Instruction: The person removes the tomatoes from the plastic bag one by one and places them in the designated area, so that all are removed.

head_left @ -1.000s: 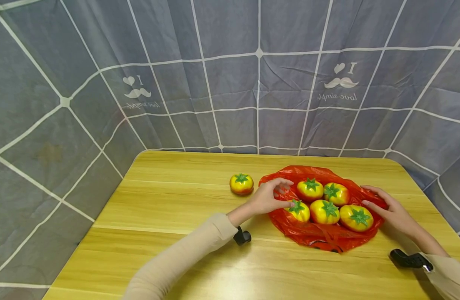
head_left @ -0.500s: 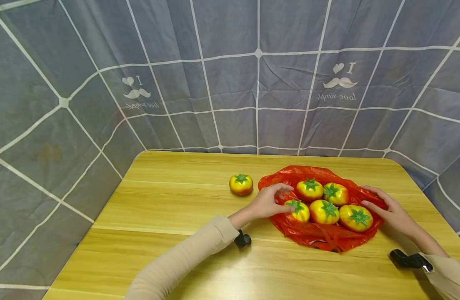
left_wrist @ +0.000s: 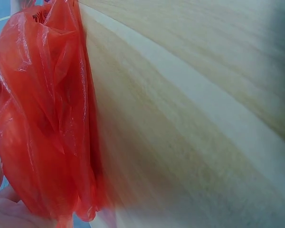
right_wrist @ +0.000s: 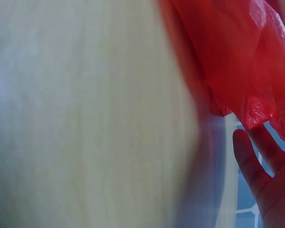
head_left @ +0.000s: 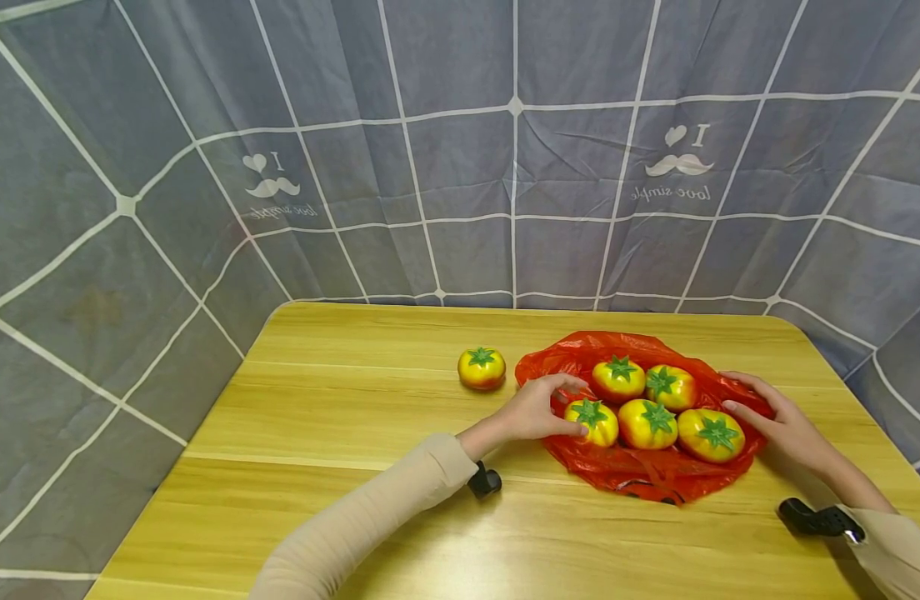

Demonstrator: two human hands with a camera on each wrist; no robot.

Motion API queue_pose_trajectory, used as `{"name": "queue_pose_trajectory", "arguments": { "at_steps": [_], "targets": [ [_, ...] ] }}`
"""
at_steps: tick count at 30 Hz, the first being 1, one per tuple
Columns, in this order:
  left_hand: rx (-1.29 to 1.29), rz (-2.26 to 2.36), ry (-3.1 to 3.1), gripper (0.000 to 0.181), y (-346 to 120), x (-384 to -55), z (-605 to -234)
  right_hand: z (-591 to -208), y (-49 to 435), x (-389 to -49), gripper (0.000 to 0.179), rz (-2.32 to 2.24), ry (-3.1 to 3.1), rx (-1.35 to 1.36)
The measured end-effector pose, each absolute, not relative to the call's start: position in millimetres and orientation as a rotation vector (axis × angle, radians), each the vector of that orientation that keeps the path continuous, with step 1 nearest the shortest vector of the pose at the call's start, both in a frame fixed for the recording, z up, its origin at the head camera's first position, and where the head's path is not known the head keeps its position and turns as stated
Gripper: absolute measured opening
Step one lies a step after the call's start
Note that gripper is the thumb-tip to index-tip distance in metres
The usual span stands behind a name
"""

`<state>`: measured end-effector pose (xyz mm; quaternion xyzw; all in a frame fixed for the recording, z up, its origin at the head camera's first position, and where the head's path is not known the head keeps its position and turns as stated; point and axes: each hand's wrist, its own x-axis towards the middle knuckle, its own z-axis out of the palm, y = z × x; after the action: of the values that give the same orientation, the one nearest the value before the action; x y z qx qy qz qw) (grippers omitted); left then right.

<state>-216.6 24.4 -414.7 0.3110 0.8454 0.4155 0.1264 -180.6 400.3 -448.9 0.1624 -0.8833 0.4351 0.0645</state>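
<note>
In the head view, a red plastic bag [head_left: 617,473] lay at four o'clock on a wooden desk [head_left: 340,408], holding five yellow-red fruits [head_left: 648,424], with a lone fruit [head_left: 482,369] outside near ten o'clock; the left hand [head_left: 535,408], loosely spread, touched the nine-o'clock fruit with its thumb, while the right hand [head_left: 793,429] lay relaxed at the bag's three-o'clock edge. The left wrist view showed the bag's crinkled side toward nine o'clock. The right wrist view showed it toward two, unclenched fingers [right_wrist: 251,164] at four.

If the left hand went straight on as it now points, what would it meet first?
The left hand would probably meet the leftmost fruit in the red bag; the thumb lies right beside it, though contact is hard to judge.
</note>
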Motion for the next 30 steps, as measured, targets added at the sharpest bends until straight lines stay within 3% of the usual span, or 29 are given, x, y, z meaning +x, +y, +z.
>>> {"name": "queue_pose_trajectory", "arguments": {
  "at_steps": [30],
  "targets": [
    [0.905, 1.029, 2.478, 0.066, 27.5, -214.1, -419.1, -451.5, 402.0, -180.1, 0.045, 1.333, -2.659, 0.513]
  ]
}}
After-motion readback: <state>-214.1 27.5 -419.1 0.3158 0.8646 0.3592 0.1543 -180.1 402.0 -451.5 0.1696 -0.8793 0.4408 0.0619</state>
